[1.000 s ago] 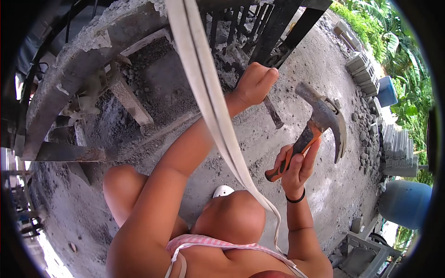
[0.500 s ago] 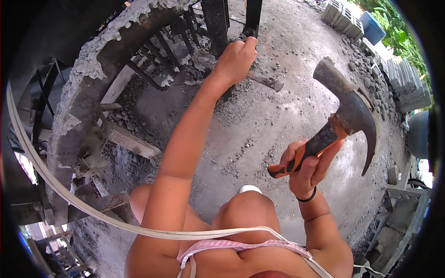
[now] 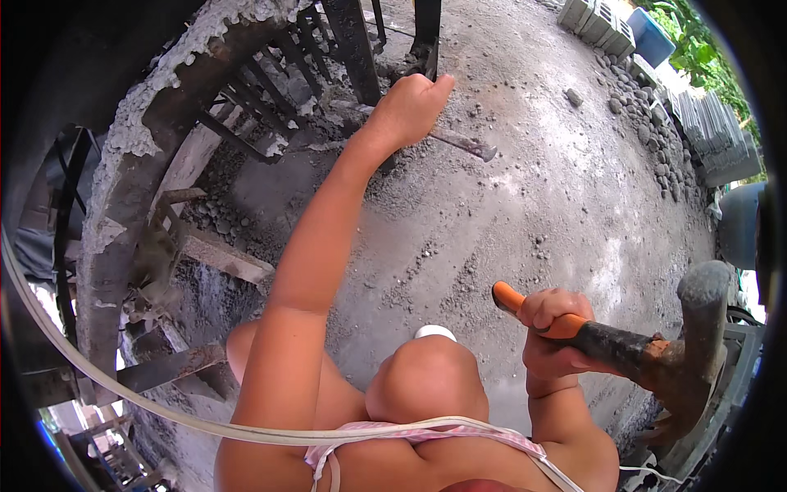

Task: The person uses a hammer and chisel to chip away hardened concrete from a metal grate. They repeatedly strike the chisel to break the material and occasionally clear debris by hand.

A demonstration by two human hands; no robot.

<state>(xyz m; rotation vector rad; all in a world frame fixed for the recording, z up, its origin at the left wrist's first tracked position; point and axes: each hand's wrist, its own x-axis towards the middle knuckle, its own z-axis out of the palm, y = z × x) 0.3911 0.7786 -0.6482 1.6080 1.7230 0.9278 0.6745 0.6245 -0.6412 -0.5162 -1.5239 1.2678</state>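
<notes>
My right hand (image 3: 561,328) is closed around the black and orange handle of a claw hammer (image 3: 627,348), at the lower right. The hammer's head points away from me to the right, tilted, with the claw downward. At the upper middle, my left hand (image 3: 407,107) is wrapped round a metal chisel (image 3: 465,145). Its flattened butt end sticks out to the right of my fist. The chisel's other end runs left toward dark metal bars (image 3: 354,49) crusted with concrete, and its tip is hard to make out.
A curved frame with rough concrete (image 3: 123,197) rises on the left. A wooden block (image 3: 221,258) lies beneath it. Grey hollow blocks (image 3: 597,26), a blue container (image 3: 652,37), stones (image 3: 648,123) and stacked slabs (image 3: 709,135) line the right. A pale cable (image 3: 164,381) crosses in front of me.
My right hand has swung the hammer down and to the right, away from the chisel. My left hand has stayed nearly in place, keeping its grip, while the view has shifted slightly.
</notes>
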